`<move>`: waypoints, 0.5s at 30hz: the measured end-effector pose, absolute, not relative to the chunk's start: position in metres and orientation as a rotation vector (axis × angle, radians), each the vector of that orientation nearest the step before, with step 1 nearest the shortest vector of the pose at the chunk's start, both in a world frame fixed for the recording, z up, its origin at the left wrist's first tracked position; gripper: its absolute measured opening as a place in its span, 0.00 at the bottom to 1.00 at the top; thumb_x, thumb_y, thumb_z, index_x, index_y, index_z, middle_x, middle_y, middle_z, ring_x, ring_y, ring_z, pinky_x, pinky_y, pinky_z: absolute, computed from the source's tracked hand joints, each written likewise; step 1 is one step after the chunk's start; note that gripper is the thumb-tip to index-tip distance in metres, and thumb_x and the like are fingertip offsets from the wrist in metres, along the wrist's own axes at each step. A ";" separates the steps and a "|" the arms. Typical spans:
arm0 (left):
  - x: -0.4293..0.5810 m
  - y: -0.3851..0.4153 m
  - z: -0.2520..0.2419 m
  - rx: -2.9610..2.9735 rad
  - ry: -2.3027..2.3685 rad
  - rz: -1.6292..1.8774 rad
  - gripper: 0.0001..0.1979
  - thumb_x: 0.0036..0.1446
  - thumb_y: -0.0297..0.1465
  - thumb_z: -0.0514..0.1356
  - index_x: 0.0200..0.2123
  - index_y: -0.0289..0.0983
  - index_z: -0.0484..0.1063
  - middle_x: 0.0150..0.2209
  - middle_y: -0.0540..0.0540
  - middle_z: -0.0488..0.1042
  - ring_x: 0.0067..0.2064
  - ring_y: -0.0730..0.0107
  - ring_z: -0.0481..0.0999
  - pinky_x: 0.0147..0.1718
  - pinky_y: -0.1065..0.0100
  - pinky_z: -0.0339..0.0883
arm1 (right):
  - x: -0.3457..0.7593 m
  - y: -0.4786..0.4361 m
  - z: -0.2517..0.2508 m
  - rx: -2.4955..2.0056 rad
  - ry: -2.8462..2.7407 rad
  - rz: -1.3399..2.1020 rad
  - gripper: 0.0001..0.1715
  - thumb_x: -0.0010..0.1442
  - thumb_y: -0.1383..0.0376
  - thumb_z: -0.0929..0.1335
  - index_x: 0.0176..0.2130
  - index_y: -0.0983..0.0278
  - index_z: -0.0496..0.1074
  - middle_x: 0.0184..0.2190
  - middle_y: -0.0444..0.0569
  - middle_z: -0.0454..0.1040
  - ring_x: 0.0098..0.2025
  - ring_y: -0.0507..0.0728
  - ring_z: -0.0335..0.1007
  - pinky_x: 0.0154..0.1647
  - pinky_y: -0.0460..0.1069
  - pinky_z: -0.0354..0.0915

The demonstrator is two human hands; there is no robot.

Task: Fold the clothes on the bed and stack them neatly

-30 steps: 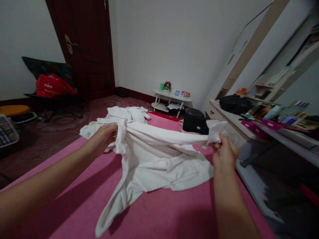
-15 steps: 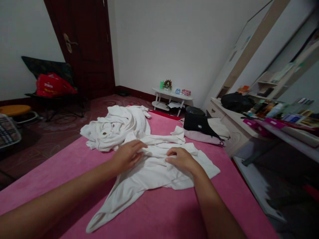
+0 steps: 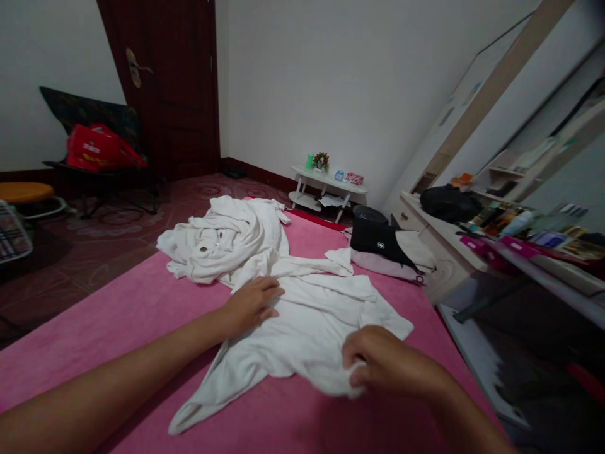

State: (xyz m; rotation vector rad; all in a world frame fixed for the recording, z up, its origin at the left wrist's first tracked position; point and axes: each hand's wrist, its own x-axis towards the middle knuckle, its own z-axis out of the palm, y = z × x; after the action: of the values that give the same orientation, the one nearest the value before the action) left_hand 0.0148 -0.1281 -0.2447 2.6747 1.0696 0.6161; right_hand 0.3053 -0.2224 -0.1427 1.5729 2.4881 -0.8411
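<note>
A white long-sleeved garment lies spread on the pink bed cover, one sleeve reaching toward the lower left. My left hand rests on its left part with the fingers apart. Near the lower right edge, my right hand is closed on the cloth and lifts the hem slightly. Behind my left hand sits a crumpled pile of white clothes with a round button showing.
Folded clothes, a black one on top, lie at the bed's far right. A cluttered desk stands on the right. Beyond the bed are a small white table and a chair with a red bag.
My right hand has moved right and toward me and now grips the garment's lower edge, pulling it outward. My left hand has stayed nearly in place. The view has shifted slightly.
</note>
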 end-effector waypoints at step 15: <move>-0.004 -0.190 -0.211 2.684 1.321 0.119 0.31 0.50 0.46 0.65 0.54 0.37 0.68 0.50 0.36 0.70 0.50 0.49 0.70 0.46 0.55 0.67 | 0.328 -0.202 -0.208 2.106 2.492 -0.523 0.27 0.50 0.67 0.69 0.51 0.61 0.67 0.42 0.48 0.73 0.33 0.53 0.68 0.34 0.47 0.58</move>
State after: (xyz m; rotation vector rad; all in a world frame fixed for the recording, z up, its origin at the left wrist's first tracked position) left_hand -0.0035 -0.1900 -0.2112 2.6841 1.3208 0.1192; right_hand 0.3283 -0.2021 -0.2083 2.1061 2.4917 -0.5231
